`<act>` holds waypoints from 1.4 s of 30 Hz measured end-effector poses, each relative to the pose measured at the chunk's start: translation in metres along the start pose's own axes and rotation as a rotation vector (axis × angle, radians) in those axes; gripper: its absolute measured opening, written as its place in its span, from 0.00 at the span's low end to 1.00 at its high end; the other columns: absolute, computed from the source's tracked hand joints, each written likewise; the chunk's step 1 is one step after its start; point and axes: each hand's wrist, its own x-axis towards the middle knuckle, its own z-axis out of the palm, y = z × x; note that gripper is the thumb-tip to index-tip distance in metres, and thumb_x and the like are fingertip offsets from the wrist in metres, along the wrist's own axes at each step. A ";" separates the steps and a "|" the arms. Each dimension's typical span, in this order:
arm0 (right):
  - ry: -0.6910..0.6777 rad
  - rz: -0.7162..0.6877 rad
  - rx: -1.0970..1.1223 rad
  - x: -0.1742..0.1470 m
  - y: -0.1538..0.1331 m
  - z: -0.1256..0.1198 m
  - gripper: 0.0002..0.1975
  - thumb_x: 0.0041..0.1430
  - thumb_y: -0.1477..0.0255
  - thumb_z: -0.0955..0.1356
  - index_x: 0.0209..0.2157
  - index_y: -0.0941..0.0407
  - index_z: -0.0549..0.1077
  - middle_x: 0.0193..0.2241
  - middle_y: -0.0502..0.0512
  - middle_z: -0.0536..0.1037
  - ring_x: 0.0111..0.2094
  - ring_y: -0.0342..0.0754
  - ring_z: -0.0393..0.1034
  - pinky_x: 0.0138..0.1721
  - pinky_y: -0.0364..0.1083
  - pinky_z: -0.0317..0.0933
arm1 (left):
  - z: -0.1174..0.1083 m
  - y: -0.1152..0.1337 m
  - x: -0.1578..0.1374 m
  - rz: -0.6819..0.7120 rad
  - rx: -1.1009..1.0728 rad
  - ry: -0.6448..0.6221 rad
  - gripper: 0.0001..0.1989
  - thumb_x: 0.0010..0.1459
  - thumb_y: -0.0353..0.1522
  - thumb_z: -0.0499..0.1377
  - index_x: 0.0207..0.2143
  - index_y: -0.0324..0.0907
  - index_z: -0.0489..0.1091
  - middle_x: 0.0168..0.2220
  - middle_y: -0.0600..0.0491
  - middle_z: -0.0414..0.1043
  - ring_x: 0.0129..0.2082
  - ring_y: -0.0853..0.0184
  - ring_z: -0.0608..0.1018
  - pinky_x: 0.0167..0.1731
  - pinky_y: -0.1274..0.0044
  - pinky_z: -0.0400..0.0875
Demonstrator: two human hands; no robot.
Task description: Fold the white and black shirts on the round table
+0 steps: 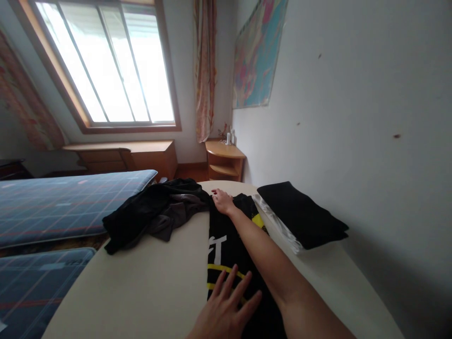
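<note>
A black garment (226,230) with white lettering and yellow stripes lies in a long, narrow folded strip on a pale round table (148,292). My left hand (226,303) rests palm down on its near part, fingers spread over the yellow stripes. Stretched forward, my right hand (222,201) touches the far left edge of the garment, fingers extended and pointing left. My right forearm crosses over the cloth and covers part of it. To the right lies a neatly folded black garment (300,214) with a shiny, clear-looking layer (277,221) along its left side.
A rumpled black and dark grey garment (158,212) lies at the table's far left. Blue plaid mattresses (77,202) stand beside the table on the left. A white wall (370,179) runs along the right. Beyond are a wooden corner shelf (226,149) and a desk (151,147).
</note>
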 end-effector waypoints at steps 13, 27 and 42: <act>-0.261 -0.026 -0.164 -0.088 0.002 -0.002 0.33 0.66 0.50 0.55 0.67 0.51 0.57 0.70 0.59 0.49 0.69 0.64 0.39 0.64 0.69 0.35 | -0.032 0.013 0.011 -0.101 -0.117 -0.144 0.44 0.54 0.45 0.64 0.69 0.46 0.51 0.71 0.44 0.45 0.68 0.40 0.52 0.61 0.50 0.57; -0.250 0.150 -0.111 -0.032 0.029 -0.003 0.34 0.68 0.47 0.51 0.70 0.47 0.49 0.72 0.53 0.38 0.71 0.60 0.26 0.64 0.69 0.22 | -0.047 0.011 0.003 -0.259 -0.121 -0.016 0.33 0.58 0.35 0.58 0.66 0.46 0.57 0.69 0.48 0.53 0.68 0.49 0.56 0.63 0.53 0.58; -0.058 0.032 -0.166 -0.160 0.064 -0.042 0.30 0.68 0.57 0.59 0.63 0.59 0.63 0.66 0.64 0.60 0.67 0.57 0.51 0.66 0.55 0.42 | -0.084 0.037 -0.003 0.004 -0.159 -0.069 0.21 0.59 0.25 0.55 0.53 0.51 0.70 0.56 0.55 0.70 0.53 0.62 0.72 0.56 0.67 0.68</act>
